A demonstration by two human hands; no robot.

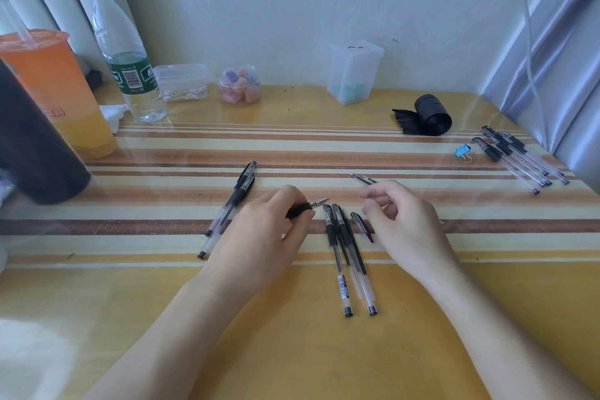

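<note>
My left hand (pixel 269 230) grips an uncapped black gel pen (pixel 308 206) by its rubber grip, with the metal tip pointing right. My right hand (pixel 406 224) hovers just right of it, fingers loosely curled with nothing visibly between them. A loose pen cap (pixel 360 225) lies on the table under the right fingers. Between the hands lie capped gel pens (pixel 349 256). Two more pens (pixel 232 204) lie left of my left hand. Thin refills (pixel 362 178) show beyond the right hand.
A bundle of several pens (pixel 516 156) and a blue binder clip (pixel 462 153) lie at the right edge. A black ribbon roll (pixel 430 115), clear boxes (pixel 354 73), a candy jar (pixel 239 85), a water bottle (pixel 128 58) and an orange drink (pixel 55 88) line the back and left.
</note>
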